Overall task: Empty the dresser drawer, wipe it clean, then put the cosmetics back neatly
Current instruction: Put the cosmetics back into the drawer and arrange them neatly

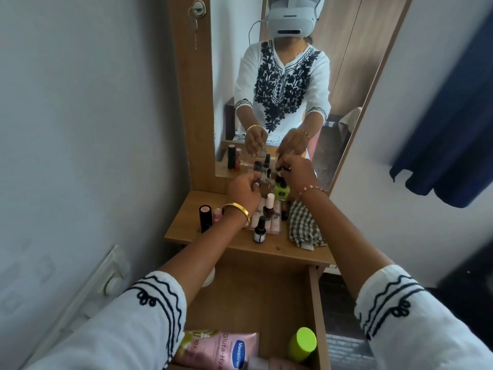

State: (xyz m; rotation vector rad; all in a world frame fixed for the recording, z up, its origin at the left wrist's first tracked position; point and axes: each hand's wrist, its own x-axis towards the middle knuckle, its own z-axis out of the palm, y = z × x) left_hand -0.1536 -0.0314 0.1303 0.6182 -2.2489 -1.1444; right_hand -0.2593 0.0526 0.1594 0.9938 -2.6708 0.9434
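**At the mirror's foot, both hands sort small bottles on the counter**

Near the centre of the frame, just below the mirror (293, 76), the left hand (244, 190) and right hand (296, 170) work among a cluster of nail polish bottles (269, 206) standing on the wooden counter (240, 241). The left hand's grip is curled round something small and dark, probably a bottle, though blur makes that uncertain. The right hand's fingers pinch the black cap of a bottle above a lime-green bottle (281, 192). A dark dropper bottle (259, 231) stands at the near edge of the cluster, a black lipstick tube (205, 217) to the left, and a checked cloth (304, 225) lies crumpled to the right.

The open drawer (316, 303) fills the lower centre. Its floor is mostly bare, yet a pink Vaseline pouch (234, 348) and a green-capped container (302, 344) lie at its near end.

The step looks like gathering cosmetics from the counter for return to the drawer, though it could still be the emptying stage. The next move calls for a firm pinch on each small bottle, lifting clear of its upright neighbours so none topple, then setting them in tidy rows in the drawer.
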